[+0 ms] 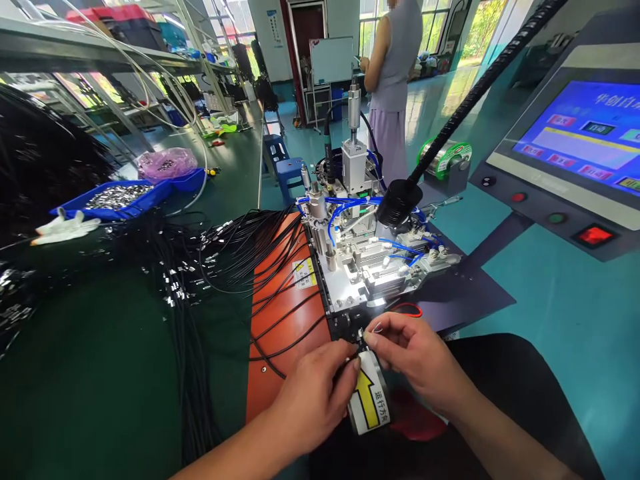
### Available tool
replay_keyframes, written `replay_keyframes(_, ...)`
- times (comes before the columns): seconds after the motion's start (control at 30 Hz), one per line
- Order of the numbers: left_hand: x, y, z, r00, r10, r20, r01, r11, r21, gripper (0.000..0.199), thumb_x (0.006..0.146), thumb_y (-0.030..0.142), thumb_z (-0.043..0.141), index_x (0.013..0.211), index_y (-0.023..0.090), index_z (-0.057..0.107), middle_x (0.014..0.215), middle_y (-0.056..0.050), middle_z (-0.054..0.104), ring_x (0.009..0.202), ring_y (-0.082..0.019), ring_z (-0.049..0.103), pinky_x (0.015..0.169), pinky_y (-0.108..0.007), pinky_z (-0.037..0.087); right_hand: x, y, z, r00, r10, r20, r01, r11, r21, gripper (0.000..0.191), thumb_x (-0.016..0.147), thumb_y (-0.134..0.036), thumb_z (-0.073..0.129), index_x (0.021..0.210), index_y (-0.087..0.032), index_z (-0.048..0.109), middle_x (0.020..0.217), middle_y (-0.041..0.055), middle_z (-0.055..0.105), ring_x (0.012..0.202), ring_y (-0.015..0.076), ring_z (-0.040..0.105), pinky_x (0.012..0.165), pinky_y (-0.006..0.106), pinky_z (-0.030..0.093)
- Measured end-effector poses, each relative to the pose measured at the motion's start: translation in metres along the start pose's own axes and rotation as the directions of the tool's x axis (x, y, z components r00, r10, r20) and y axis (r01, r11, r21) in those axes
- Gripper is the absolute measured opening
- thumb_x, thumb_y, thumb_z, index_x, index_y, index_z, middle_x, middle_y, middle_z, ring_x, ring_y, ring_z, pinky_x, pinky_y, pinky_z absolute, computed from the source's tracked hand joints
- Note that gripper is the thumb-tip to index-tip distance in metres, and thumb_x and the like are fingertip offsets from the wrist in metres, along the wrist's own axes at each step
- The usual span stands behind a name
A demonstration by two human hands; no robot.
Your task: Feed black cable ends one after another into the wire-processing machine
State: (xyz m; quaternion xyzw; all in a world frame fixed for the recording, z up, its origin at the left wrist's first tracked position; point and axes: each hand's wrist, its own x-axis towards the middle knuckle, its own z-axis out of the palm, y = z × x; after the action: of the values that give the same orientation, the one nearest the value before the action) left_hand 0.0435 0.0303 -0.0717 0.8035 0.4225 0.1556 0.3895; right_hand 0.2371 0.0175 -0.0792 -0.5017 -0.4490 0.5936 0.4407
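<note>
Both hands meet in front of the machine's near edge, at the end of its white plate. My left hand [320, 387] is closed, thumb and index pinching the end of a thin black cable that is mostly hidden by the fingers. My right hand [410, 350] is closed in a pinch on a small silver metal connector [361, 335] at that cable end. Just below the fingertips is a white label with a yellow arrow [369, 400] on a rounded part. The lit silver fixture [385, 267], with blue air tubes, stands right beyond the hands.
Black cables [250, 247] spread over the orange plate [290, 313] and green table. A blue tray [120, 198] holds metal pieces; a white glove [65, 227] lies beside it. A touch screen panel [550, 200] stands right, a solder spool [447, 160] behind. A person [393, 80] stands farther back.
</note>
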Motion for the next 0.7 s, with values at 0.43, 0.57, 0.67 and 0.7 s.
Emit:
replay_keyframes(0.43, -0.017, -0.006, 0.012, 0.983, -0.177, -0.056, 0.152, 0.941, -0.303, 0.029, 0.103, 0.04, 0.041, 0.086, 0.02, 0.056, 0.071, 0.002, 0.054, 0.061, -0.011, 0.056, 0.056, -0.02, 0.043, -0.003, 0.014, -0.004, 0.972, 0.157, 0.177, -0.167, 0.985, 0.048, 0.036, 0.091, -0.049, 0.066, 0.105, -0.016, 0.07, 0.065, -0.0001, 0.063, 0.053, 0.0091, 0.05, 0.048, 0.021, 0.036)
replay_keyframes(0.57, -0.016, -0.006, 0.014, 0.986, -0.156, -0.062, 0.13, 0.944, -0.302, 0.028, 0.103, 0.039, 0.042, 0.087, 0.02, 0.056, 0.069, 0.003, 0.053, 0.059, -0.011, 0.055, 0.057, -0.021, 0.042, 0.003, 0.014, -0.005, 0.969, 0.179, 0.168, -0.193, 0.979, 0.069, 0.041, 0.096, -0.053, 0.056, 0.101, -0.014, 0.07, 0.066, 0.002, 0.064, 0.049, 0.0084, 0.048, 0.046, 0.022, 0.034)
replay_keyframes(0.67, -0.017, -0.005, 0.016, 0.985, -0.156, -0.071, 0.129, 0.948, -0.292, 0.027, 0.103, 0.038, 0.043, 0.087, 0.02, 0.056, 0.069, 0.002, 0.054, 0.061, -0.011, 0.054, 0.057, -0.021, 0.041, 0.004, 0.011, -0.003, 0.971, 0.183, 0.156, -0.194, 0.979, 0.061, 0.041, 0.095, -0.052, 0.057, 0.097, -0.014, 0.07, 0.065, 0.0009, 0.063, 0.048, 0.0078, 0.047, 0.046, 0.022, 0.034)
replay_keyframes(0.7, -0.017, -0.005, 0.016, 0.985, -0.154, -0.073, 0.127, 0.95, -0.285, 0.028, 0.103, 0.038, 0.043, 0.086, 0.02, 0.056, 0.07, 0.002, 0.054, 0.062, -0.011, 0.054, 0.058, -0.021, 0.041, 0.003, 0.009, -0.002, 0.977, 0.173, 0.128, -0.181, 0.982, 0.053, 0.04, 0.094, -0.052, 0.058, 0.098, -0.014, 0.069, 0.068, 0.0014, 0.064, 0.049, 0.008, 0.048, 0.046, 0.022, 0.034)
